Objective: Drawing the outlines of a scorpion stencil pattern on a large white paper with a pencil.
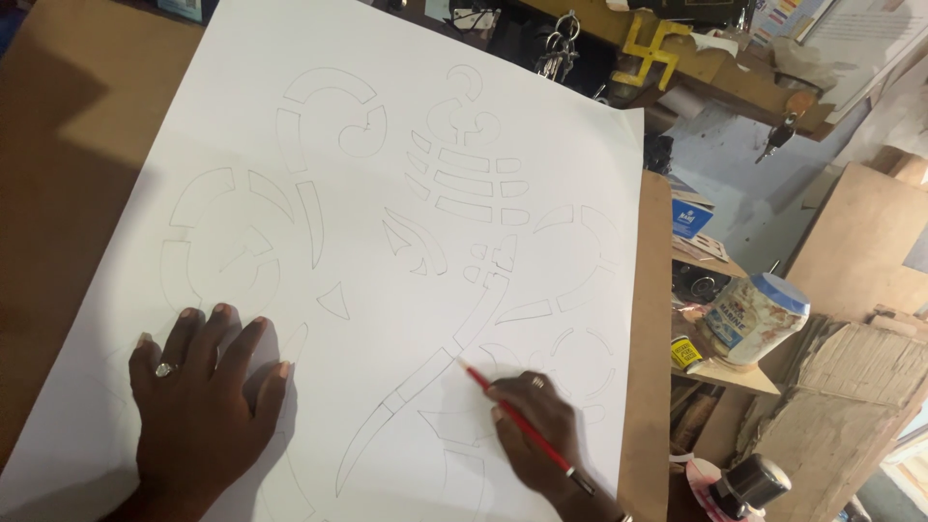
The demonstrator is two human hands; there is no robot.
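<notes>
Head view: left hand point(198, 391) lies flat, fingers spread, pinning the white paper point(387, 242) to the board. Right hand point(536, 425) grips a red pencil point(517, 420), tip on a curved outline: tracing under way; steady line-following comes next.

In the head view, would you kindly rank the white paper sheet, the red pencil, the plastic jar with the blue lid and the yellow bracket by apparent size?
1. White paper sheet
2. Red pencil
3. Plastic jar, which looks close to the pencil and sits farther from the camera, so that order is unsure
4. Yellow bracket
</notes>
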